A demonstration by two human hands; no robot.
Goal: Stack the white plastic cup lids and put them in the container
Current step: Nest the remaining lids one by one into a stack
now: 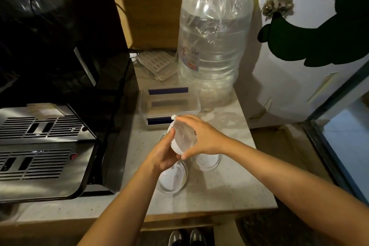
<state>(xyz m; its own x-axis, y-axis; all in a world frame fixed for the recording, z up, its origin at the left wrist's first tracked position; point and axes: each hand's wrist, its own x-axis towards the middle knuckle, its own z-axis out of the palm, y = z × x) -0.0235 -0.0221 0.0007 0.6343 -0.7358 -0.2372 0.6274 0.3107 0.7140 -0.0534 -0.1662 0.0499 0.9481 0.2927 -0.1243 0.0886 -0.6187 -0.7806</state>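
Observation:
Both hands hold a small stack of white plastic cup lids (182, 138) tilted above the counter. My left hand (164, 153) grips its lower left edge. My right hand (201, 136) covers it from the top right. Two more lids lie flat on the counter: one (172, 180) below my left hand, another (205, 162) under my right wrist. The edge of a further lid shows left of the stack. A clear rectangular container (169, 104) with blue clips stands open just behind the hands.
A large clear water bottle (213, 42) stands behind the container. A black coffee machine with a metal drip tray (40, 146) fills the left. A white fridge (299, 66) is on the right. The counter's front edge (199, 210) is close to me.

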